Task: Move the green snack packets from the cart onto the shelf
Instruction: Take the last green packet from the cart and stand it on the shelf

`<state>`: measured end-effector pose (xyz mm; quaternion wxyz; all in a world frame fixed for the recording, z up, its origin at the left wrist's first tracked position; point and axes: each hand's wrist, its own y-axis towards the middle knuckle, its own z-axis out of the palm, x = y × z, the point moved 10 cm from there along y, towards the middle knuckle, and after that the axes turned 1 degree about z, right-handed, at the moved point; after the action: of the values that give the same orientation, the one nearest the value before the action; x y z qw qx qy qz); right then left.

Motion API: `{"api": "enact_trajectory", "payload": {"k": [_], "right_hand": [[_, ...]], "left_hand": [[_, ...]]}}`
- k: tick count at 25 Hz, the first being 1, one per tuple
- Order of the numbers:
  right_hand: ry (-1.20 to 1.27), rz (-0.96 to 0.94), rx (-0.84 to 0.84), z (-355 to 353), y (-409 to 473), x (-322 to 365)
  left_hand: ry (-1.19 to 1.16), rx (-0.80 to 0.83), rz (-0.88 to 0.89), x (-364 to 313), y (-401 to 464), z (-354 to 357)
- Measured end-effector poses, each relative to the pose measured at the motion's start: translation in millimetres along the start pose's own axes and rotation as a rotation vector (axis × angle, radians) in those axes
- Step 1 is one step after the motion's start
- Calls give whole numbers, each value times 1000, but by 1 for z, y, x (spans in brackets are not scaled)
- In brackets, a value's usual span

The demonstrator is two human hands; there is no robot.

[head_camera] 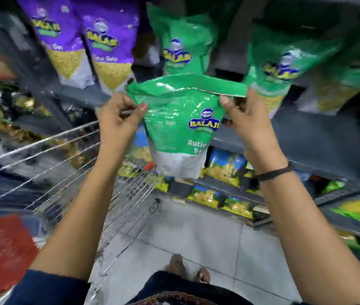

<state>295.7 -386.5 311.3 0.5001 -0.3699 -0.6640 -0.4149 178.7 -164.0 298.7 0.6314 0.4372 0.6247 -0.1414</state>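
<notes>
green packet pinched at its top corners by left hand and right hand, raised before the shelf, clear of the cart. likely mid-carry; next, sliding in beside the hanging green packets. cart contents blurred, unreadable.
</notes>
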Motion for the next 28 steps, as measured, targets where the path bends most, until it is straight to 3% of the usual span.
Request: {"api": "enact_trajectory", "payload": {"k": [4,8,15,20,23,26,28], "right_hand": [[-15,20,-331,-126,-8,-2],[-31,-12,-527,-234,-10,-1],[14,4,-661,-362,28,-17],[31,76,-622,-406,69,-77],[108,122,-621,-407,72,-103],[173,109,-855,-400,29,-118],[276,228,-929,-364,-14,-156]], "left_hand": [[-96,227,62,-38,7,124],[-149,360,116,-75,11,241],[-153,369,155,-103,30,382],[-40,332,37,-70,39,440],[-195,409,-59,-48,28,467],[-481,469,-375,-3,32,498],[-414,467,-386,66,33,516]]}}
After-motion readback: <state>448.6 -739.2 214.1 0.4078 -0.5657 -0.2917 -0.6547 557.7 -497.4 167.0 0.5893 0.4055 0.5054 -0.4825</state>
